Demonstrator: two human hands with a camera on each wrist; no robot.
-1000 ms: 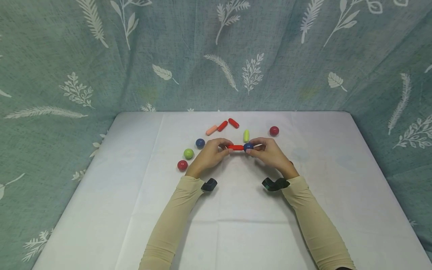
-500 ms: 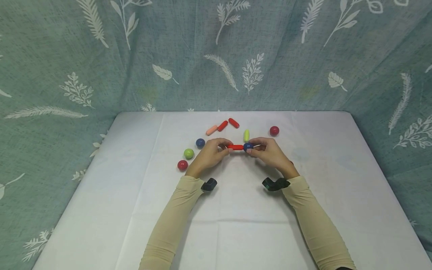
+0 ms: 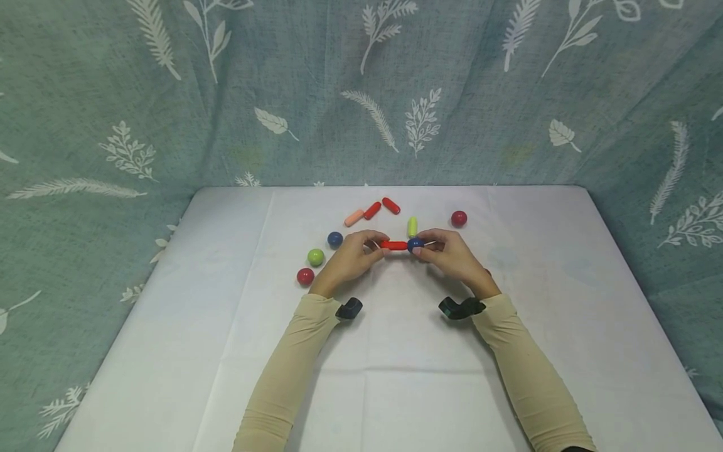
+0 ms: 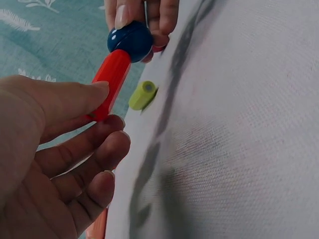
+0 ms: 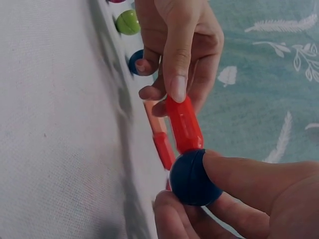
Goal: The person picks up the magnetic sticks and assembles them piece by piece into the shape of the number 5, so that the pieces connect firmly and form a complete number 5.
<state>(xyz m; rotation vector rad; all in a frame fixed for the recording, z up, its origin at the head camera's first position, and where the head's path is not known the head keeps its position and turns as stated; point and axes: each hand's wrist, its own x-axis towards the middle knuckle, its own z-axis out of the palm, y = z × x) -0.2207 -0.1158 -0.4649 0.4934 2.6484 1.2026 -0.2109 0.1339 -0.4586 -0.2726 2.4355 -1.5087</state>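
Observation:
My left hand [image 3: 356,256] pinches a red faceted stick-shaped piece [image 3: 395,245] between thumb and fingers, seen close in the left wrist view. At the stick's other end sits a blue ball [image 5: 192,178], which my right hand [image 3: 452,254] holds between thumb and fingertips. Stick and ball meet end to end, held in line above the white table. How they join is hidden. A thin pale line shows inside each hand in the head view; I cannot tell what it is. Just beyond the ball lies a lime-green stick [image 4: 143,95], a round mark on its end.
Left of my left hand lie another blue ball [image 3: 335,239], a green ball [image 3: 315,257] and a red ball [image 3: 305,276]. Farther back are a peach stick [image 3: 354,218] and two red sticks [image 3: 391,206]. A second red ball [image 3: 459,218] lies at the back right.
Both hands, with the red stick and blue ball, have shifted very slightly toward the back of the table. The grip stays the same, and the loose pieces have not moved.

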